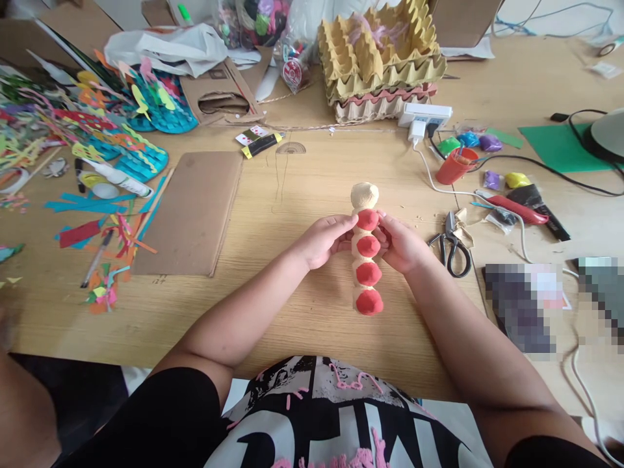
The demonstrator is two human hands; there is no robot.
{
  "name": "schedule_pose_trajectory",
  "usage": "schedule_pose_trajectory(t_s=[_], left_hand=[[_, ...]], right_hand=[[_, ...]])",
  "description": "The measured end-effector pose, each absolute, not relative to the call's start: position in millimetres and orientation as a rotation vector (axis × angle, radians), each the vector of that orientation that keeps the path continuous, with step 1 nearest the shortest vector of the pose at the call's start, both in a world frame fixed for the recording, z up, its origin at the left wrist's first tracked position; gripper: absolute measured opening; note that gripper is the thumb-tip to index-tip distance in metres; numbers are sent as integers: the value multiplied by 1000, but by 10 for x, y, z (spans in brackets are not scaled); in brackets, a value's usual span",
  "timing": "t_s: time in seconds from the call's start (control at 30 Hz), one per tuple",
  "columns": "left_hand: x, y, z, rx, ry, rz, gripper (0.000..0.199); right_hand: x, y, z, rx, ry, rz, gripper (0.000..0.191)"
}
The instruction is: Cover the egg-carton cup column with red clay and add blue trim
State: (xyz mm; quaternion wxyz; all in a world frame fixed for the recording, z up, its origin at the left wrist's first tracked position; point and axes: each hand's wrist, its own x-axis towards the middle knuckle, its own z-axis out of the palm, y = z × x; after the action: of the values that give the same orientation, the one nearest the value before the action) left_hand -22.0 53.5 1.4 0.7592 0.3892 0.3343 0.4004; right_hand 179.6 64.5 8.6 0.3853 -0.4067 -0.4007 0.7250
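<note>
Between my hands is an egg carton strip (369, 274), a single row of cups running away from me. Several of its bumps carry red clay caps, while the farthest cup is bare and cream-coloured. My left hand (325, 240) grips the strip's left edge, its thumb beside the farthest red cap. From the other side my right hand (400, 242) pinches the right edge at about the same height. The fingers of both hands are partly hidden beneath the strip, which is held above the wooden table (292, 312).
Scissors (453, 247) lie right of my right hand, near a red cup (457, 166) and a power strip (426, 114). Stacked egg trays (383, 65) stand at the back. Left are a cardboard sheet (188, 214), glue bottle (119, 177) and paper scraps. Another person's arm (24, 409) shows lower left.
</note>
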Motion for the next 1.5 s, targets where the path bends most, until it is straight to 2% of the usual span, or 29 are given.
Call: schedule_pose_trajectory(t_s=[0.27, 0.7, 0.9, 1.27, 1.5], left_hand=[[-257, 561, 9, 852, 719, 905, 58], [-257, 567, -7, 989, 839, 974, 60], [-313, 572, -39, 1186, 1028, 986, 52], [-348, 607, -44, 1240, 1067, 959, 53], [-248, 599, -88, 984, 836, 1016, 67]], right_hand=[[1824, 658, 16, -1004, -1002, 1859, 77], [1755, 617, 103, -1024, -1068, 1738, 84], [1728, 599, 141, -1085, -1096, 1656, 84], [1696, 565, 168, -1087, -1038, 1671, 83], [1701, 578, 153, -1053, -1062, 1646, 85]])
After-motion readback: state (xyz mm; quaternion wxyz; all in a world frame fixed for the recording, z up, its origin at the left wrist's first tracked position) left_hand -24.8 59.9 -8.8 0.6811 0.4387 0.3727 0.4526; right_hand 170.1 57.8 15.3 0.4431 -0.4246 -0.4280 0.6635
